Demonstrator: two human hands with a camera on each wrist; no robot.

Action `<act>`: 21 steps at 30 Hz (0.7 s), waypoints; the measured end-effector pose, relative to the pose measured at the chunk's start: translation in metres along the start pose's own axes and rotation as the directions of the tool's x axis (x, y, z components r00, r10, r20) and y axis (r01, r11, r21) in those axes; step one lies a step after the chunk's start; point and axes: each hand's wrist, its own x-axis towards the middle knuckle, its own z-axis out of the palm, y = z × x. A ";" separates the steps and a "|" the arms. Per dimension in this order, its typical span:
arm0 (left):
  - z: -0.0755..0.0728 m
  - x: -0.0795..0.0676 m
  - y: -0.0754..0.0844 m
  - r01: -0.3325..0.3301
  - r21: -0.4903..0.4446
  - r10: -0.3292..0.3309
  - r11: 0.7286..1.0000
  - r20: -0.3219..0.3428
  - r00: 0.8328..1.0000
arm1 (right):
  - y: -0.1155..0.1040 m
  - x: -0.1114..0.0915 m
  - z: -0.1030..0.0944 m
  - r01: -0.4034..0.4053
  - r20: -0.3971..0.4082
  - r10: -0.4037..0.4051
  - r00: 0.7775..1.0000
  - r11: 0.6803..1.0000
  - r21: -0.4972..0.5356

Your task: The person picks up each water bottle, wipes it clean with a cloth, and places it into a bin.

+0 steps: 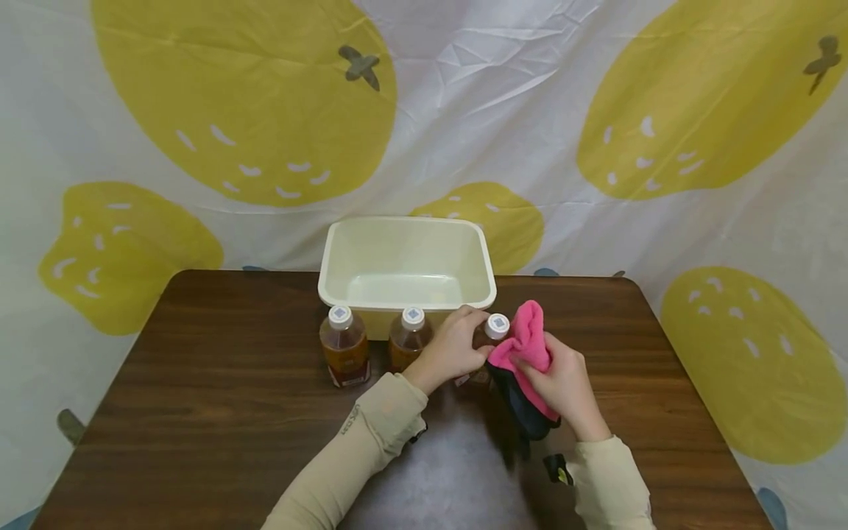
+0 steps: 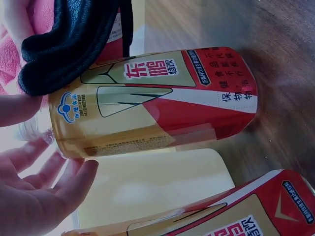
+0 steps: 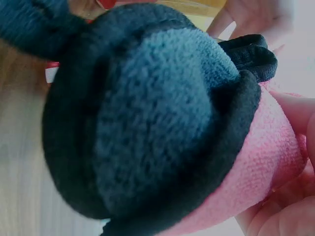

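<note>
Near the front right of the pale tub, a drink bottle [image 1: 497, 326] with a white cap stands upright on the table. My left hand [image 1: 450, 350] grips this bottle near its neck, thumb and fingers on either side. In the left wrist view its gold and red label [image 2: 147, 105] shows clearly. A pink and dark grey cloth [image 1: 530, 350] is bunched in my right hand [image 1: 563, 379], pinched between thumb and fingers, and lies against the bottle's right side. The cloth's dark side [image 3: 157, 118] fills much of the right wrist view, hiding most of the bottle there.
Two similar capped bottles, one at the left [image 1: 344, 350] and one in the middle [image 1: 407, 342], stand in front of the cream tub [image 1: 404, 305]. The brown wooden table [image 1: 218, 383] ends at a curtain [image 1: 464, 147] with yellow fruit prints.
</note>
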 end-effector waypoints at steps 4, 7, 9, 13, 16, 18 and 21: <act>-0.002 0.001 0.001 0.005 -0.007 -0.005 1.000 0.029 1.000 | -0.002 0.003 0.000 0.038 -0.011 -0.038 0.999 0.999 -0.020; -0.003 0.002 0.001 0.023 -0.028 -0.022 0.999 0.049 0.999 | -0.004 0.006 0.000 0.041 0.000 -0.041 0.999 0.999 -0.024; -0.003 0.002 0.002 0.036 -0.051 -0.033 0.998 0.060 0.998 | -0.004 0.007 0.001 0.036 0.008 -0.035 0.999 0.999 -0.022; -0.002 0.001 0.001 0.030 -0.074 -0.025 0.997 0.061 0.998 | -0.006 0.009 0.001 0.019 0.017 -0.018 1.000 1.000 -0.020; 0.000 0.001 0.000 0.025 -0.073 -0.021 0.997 0.050 0.999 | -0.005 0.009 0.003 0.015 0.013 -0.015 1.000 1.000 -0.020; 0.000 0.000 0.001 0.033 -0.067 -0.030 0.997 0.044 0.999 | -0.005 0.009 0.004 0.013 0.013 -0.013 1.000 1.000 -0.025; -0.001 0.000 0.002 0.055 -0.056 -0.053 0.997 0.037 0.998 | -0.005 0.008 0.007 0.000 0.007 0.000 1.000 1.000 -0.023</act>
